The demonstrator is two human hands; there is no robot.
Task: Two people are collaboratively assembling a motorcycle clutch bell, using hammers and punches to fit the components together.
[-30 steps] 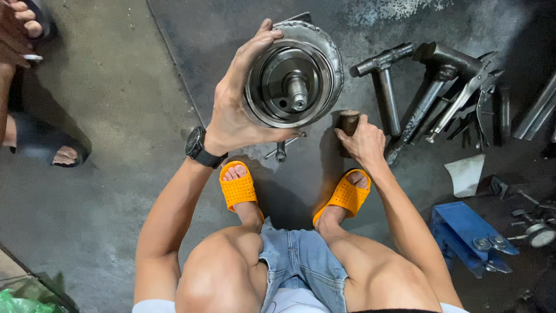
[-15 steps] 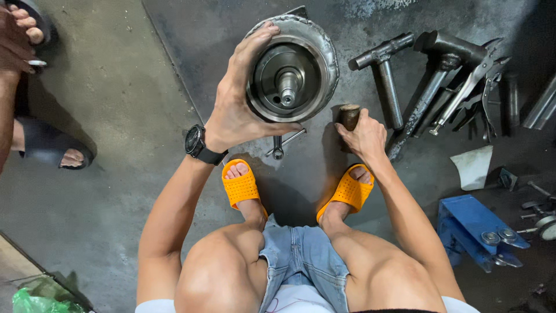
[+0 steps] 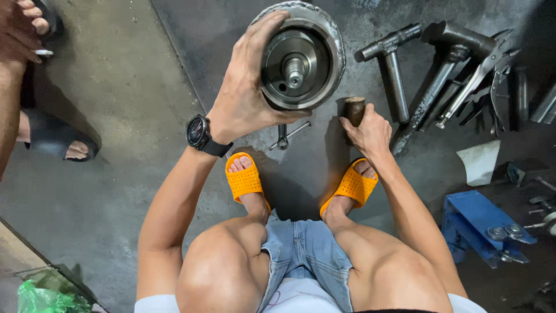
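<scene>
A person is squatting in orange sandals [image 3: 244,181] on the concrete floor [image 3: 127,150]. The left hand [image 3: 246,93] is gripping a round metal drum [image 3: 301,58] from the side, holding it up above the floor. The right hand [image 3: 368,132] is closing around a short wooden handle [image 3: 354,109] standing on the floor. Metal tools [image 3: 457,69] are lying to the right, partly lost in shadow. A blue stand [image 3: 478,223] and a green bag [image 3: 40,295] are being cut off by the edges.

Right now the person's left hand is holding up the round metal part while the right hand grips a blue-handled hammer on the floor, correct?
Not quite. In the head view the left hand does hold the round metal part, but the right hand grips a short brown cylinder, not a blue-handled hammer.
</scene>
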